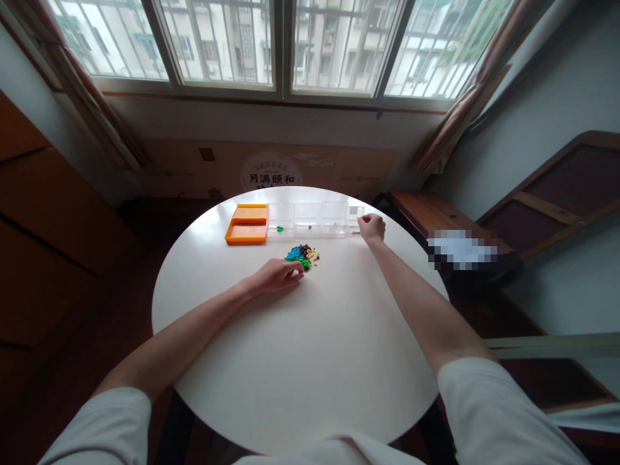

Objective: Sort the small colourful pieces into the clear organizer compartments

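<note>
A small heap of coloured bricks (303, 256) lies in the middle of a round white table (300, 361). My left hand (277, 275) rests on the table with its fingertips touching the heap's near left edge. Behind the heap stands a row of clear plastic boxes (314, 219), one with a green piece and one with a dark piece inside. My right hand (372, 227) is curled at the right end of that row, at the last small box (355, 213); whether it holds a piece I cannot tell.
An orange tray (247, 225) sits at the left end of the clear boxes. Beyond the table are a cardboard panel and a barred window. A wooden bench (436, 216) stands to the right, wooden furniture to the left.
</note>
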Motion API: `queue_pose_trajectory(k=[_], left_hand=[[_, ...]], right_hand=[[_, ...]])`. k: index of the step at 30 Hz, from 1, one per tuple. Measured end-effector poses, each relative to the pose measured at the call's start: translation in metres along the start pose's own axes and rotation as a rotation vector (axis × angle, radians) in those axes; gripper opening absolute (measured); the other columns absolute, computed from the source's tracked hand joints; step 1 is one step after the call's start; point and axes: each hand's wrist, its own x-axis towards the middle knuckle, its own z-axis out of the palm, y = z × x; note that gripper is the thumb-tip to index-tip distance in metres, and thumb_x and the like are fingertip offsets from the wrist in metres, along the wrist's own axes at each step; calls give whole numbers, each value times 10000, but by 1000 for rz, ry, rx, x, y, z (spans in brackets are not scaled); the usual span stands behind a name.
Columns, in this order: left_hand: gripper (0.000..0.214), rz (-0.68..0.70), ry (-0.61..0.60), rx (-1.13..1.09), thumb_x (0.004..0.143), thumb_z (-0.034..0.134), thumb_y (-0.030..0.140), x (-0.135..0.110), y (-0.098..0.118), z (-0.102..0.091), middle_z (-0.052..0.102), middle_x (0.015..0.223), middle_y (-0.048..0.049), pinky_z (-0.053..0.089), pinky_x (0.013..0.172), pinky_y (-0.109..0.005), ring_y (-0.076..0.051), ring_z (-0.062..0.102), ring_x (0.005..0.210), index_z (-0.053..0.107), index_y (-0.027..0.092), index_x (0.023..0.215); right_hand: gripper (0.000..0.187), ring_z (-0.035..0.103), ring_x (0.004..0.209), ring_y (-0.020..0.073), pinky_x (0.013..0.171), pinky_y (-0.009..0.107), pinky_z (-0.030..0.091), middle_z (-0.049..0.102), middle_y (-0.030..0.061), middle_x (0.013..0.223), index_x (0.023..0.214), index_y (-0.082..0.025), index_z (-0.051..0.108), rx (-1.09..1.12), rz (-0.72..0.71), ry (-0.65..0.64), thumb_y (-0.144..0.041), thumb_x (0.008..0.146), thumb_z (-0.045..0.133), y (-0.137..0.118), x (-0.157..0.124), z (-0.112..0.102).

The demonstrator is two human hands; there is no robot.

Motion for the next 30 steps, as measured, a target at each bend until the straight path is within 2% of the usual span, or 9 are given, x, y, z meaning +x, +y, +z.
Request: queue_pose_trajectory(k=[4,7,9,13,15,19,23,30], left_hand=[[249,5,4,5,897,459,356,1,-2,2,560,617,34,279,561,-178,-71,439,531,648,197,930],[243,8,12,4,894,460,343,1,-1,2,558,615,32,282,560,-178,-72,436,527,650,197,929],[233,9,9,3,887,463,328,0,1,1,555,612,32,285,558,-177,-73,442,530,651,197,925],[221,9,3,19,876,470,313,0,4,-3,555,609,32,280,551,-178,-72,437,526,653,195,917],[221,13,2,27,875,473,321,0,4,-3,557,612,33,271,543,-179,-69,424,515,651,195,911],[214,21,3,26,869,477,316,0,2,-2,555,617,35,269,536,-180,-64,411,505,648,193,910],[230,18,21,23,864,474,319,-1,1,-1,552,614,33,282,538,-183,-70,417,508,652,196,944],[257,7,16,30,878,449,334,0,2,-3,569,616,26,289,544,-180,-74,434,515,659,196,933]], right_hand=[[139,644,893,249,852,396,504,699,126,884,809,-153,689,-9,36,-14,-250,762,601,-2,-1,6],[194,645,876,232,845,376,502,704,121,883,869,-142,700,41,-40,-49,-244,789,557,-8,-14,9],[205,645,793,204,796,350,512,701,100,830,884,-135,701,100,-134,-159,-240,781,559,-15,-32,11],[176,607,644,141,675,289,511,694,67,776,841,-131,701,251,-373,-478,-227,757,580,-27,-84,12],[155,591,625,125,659,269,498,693,55,763,816,-137,703,269,-442,-539,-214,758,583,-30,-109,11],[158,562,605,106,634,248,478,672,42,785,847,-150,706,264,-528,-543,-184,780,568,-28,-135,11],[195,541,632,97,675,251,472,604,54,875,914,-161,711,220,-633,-458,-144,814,544,-21,-140,13],[249,473,578,69,700,256,455,547,58,981,1050,-186,697,85,-664,-469,-178,861,536,-20,-146,10]])
